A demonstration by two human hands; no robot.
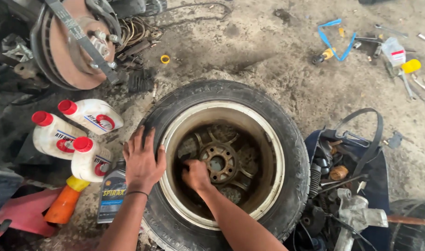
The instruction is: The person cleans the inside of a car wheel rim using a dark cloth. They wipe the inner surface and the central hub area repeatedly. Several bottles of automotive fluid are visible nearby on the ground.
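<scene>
A car wheel lies flat on the concrete floor, its black tyre (pixel 268 116) around a dirty pale rim (pixel 273 153). My left hand (pixel 142 160) rests flat on the tyre's left sidewall, fingers spread. My right hand (pixel 196 175) reaches down inside the rim, fingers curled next to the rusty hub centre (pixel 218 161) and its spokes. What the right hand holds, if anything, is hidden.
Three white bottles with red caps (pixel 78 135), an orange bottle (pixel 64 204) and a grey oil can (pixel 112 190) lie left. A brake disc assembly (pixel 68 46) is top left. A dark bag of parts (pixel 347 186) sits right. Loose tools (pixel 389 46) lie top right.
</scene>
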